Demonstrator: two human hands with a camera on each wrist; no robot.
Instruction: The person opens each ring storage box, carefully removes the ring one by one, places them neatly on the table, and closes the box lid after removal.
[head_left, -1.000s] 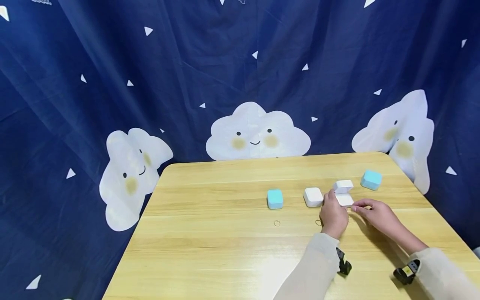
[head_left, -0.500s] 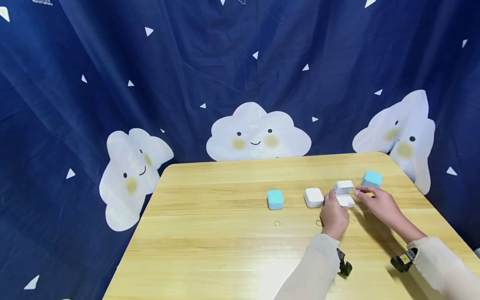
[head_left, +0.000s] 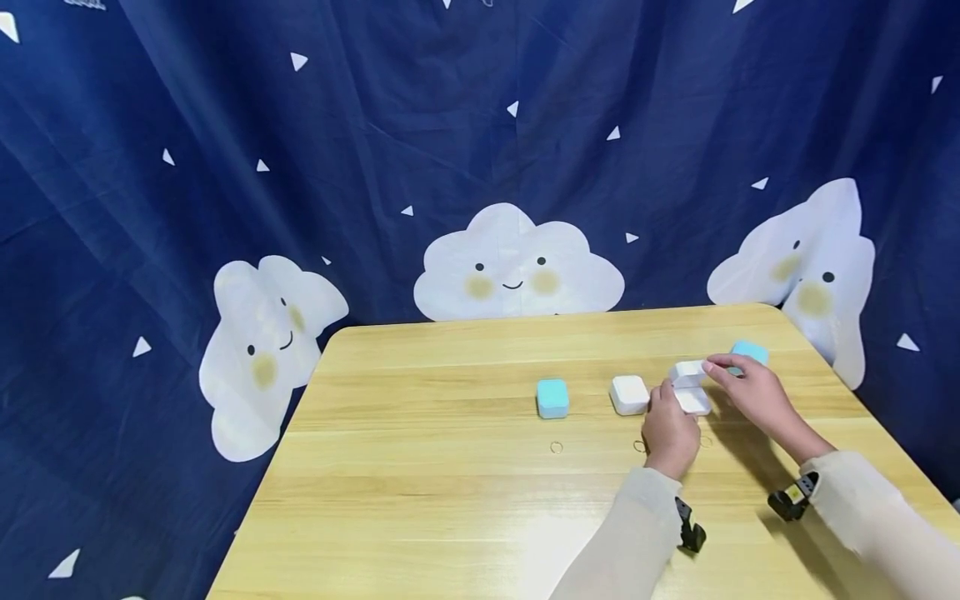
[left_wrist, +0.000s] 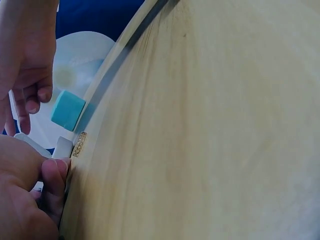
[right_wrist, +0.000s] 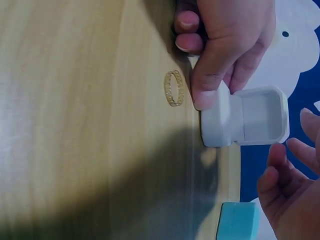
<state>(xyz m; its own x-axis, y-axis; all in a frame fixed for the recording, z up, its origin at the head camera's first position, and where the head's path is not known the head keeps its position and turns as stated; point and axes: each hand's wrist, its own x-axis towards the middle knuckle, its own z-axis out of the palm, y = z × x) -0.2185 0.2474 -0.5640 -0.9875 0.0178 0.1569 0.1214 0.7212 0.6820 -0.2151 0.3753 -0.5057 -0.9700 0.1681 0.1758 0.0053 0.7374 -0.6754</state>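
Note:
A white ring box (head_left: 692,403) sits on the table with its lid (right_wrist: 263,116) raised. My left hand (head_left: 670,433) holds the base, its thumb pressed on the near edge in the right wrist view. My right hand (head_left: 753,402) is at the lid's right side; its fingertips (right_wrist: 278,152) are right at a corner of the lid, loosely bent and gripping nothing. In front of the box stands a gold patterned ring (right_wrist: 168,91), on edge on the wood. Part of the box is hidden behind my left fingers.
To the left are a closed white box (head_left: 628,394) and a teal box (head_left: 552,398). Another teal box (head_left: 750,351) is partly behind my right hand. Two more rings lie on the wooden table (head_left: 420,500). A dark blue curtain (head_left: 375,150) hangs behind.
My right hand has risen from the front of the ring box's base, past its right side, up to the raised lid. My left hand has stayed on the box.

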